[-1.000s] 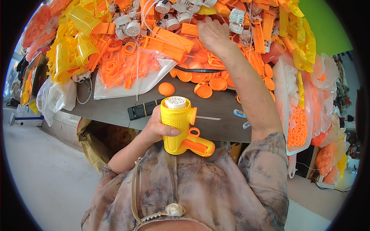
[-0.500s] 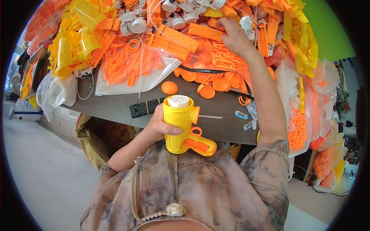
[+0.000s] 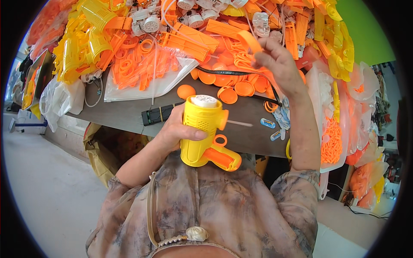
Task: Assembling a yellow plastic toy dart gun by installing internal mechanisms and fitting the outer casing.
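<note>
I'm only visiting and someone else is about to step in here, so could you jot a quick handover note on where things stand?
Left hand: grips the yellow toy gun body upright near the chest; its orange handle is already fitted.
Right hand: raised over the pile, pinching an orange ring in its fingertips.
Table: heaps of orange and yellow plastic parts, orange caps near the edge.
Left to do: the ring is not yet on the gun body.

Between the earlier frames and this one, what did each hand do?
The right hand left the heap of orange parts it was reaching into and rose, now pinching an orange ring. The left hand stayed gripping the yellow toy gun body over the table edge.
</note>
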### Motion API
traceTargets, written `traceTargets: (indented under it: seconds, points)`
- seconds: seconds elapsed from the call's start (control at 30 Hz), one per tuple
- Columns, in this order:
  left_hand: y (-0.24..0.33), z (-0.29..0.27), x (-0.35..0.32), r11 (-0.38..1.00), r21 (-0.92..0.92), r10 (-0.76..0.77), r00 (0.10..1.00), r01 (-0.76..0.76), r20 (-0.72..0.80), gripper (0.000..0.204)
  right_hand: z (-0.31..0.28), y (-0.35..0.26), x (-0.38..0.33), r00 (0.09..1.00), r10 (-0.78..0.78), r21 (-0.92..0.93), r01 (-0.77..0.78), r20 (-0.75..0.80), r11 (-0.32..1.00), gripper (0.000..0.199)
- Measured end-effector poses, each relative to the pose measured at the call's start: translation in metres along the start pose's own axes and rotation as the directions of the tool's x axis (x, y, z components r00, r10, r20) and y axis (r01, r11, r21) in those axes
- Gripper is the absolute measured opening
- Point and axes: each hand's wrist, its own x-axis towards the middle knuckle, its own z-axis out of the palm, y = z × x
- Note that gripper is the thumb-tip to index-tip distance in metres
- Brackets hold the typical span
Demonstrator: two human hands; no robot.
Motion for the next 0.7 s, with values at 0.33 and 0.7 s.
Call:
traceTargets:
  seconds: [0.33,0.7]
  points:
    - [0.032,0.038,0.017,0.958,0.283,0.011,0.996,-0.035,0.087,0.071,0.031,-0.010,-0.046,0.906,-0.277,0.306,0.178,0.320,0.935,0.030]
    - [0.034,0.040,0.013,0.966,0.257,-0.026,0.999,0.014,0.043,0.084,0.036,-0.008,-0.051,0.927,-0.207,0.476,0.035,0.313,0.879,0.028]
